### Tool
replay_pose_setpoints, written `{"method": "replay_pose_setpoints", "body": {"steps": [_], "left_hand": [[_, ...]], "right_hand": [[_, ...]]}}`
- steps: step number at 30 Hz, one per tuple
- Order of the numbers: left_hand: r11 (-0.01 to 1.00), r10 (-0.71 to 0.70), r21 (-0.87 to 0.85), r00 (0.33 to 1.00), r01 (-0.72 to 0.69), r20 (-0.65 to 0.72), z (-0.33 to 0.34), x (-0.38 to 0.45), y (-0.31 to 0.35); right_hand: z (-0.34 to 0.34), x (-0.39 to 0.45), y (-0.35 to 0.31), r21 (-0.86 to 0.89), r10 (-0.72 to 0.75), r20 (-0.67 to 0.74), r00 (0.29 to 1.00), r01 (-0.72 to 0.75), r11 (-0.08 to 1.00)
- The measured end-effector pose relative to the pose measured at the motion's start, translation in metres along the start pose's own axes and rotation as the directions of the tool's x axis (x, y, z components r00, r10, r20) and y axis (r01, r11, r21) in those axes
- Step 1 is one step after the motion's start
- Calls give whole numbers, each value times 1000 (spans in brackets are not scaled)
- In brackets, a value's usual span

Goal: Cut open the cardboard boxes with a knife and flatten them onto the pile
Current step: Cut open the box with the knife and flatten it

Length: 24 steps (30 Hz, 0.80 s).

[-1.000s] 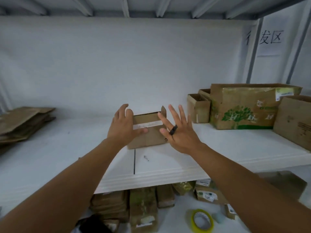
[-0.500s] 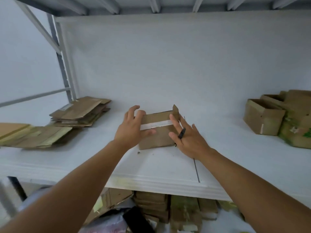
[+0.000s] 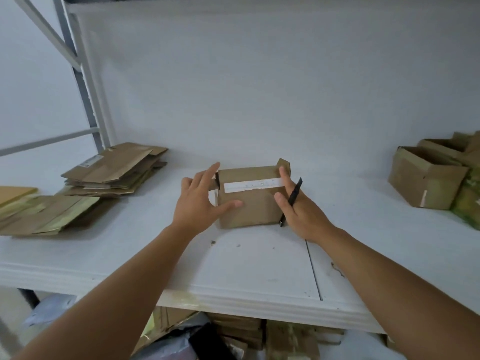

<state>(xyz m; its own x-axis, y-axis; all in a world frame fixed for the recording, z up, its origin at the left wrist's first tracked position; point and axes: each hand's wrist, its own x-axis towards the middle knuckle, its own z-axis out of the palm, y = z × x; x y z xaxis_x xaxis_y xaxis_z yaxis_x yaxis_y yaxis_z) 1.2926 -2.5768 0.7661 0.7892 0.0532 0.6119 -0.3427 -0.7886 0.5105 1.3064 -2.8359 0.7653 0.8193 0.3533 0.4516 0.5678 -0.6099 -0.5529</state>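
At the centre of the frame a small cardboard box (image 3: 249, 196) stood on the white shelf (image 3: 259, 268), a strip of white tape (image 3: 253, 185) running across its near face. The left hand (image 3: 200, 203) was spread on the box's left side, fingers straight, thumb lying along the front face. The right hand (image 3: 301, 211) pressed the right side with its fingers extended too, and a black knife (image 3: 293, 197) was wedged between two of them, nipped rather than wrapped in a full grip. Whether the blade was out could not be told.

The step in hand looked like squaring up and steadying the box ahead of the cut; the tape appeared whole, so the opening itself was not yet done. At the left of the frame lay the pile (image 3: 114, 170) of flattened cardboard, with more flat sheets (image 3: 44, 214) nearer the left edge. At the right edge sat open boxes (image 3: 426, 178) not yet flattened, so much of the task seemed to be left.

The next move would probably call for the right hand to shift the knife into a proper hold, set the edge on the tape and draw along it. The left hand would need to brace the box clear of the blade's line.
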Motion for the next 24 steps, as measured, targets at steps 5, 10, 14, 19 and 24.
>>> {"method": "replay_pose_setpoints", "body": {"steps": [5, 10, 14, 19, 24], "left_hand": [[873, -239, -448, 970, 195, -44, 11, 18, 8], [705, -436, -635, 899, 315, -38, 30, 30, 10], [697, -421, -641, 907, 323, -1, 36, 30, 7], [638, -275, -728, 957, 251, 88, 29, 23, 7], [796, -50, -597, 993, 102, 103, 26, 11, 20]], "right_hand": [[-3, 1, 6, 358, 119, -157, 980, -56, 932], [-8, -4, 8, 427, 179, -134, 975, -106, 898], [-5, -4, 9, 359, 177, -68, 982, -141, 922], [-2, 5, 15, 288, 217, -156, 964, -165, 943], [-7, 9, 26, 384, 318, -211, 924, -221, 896]]}}
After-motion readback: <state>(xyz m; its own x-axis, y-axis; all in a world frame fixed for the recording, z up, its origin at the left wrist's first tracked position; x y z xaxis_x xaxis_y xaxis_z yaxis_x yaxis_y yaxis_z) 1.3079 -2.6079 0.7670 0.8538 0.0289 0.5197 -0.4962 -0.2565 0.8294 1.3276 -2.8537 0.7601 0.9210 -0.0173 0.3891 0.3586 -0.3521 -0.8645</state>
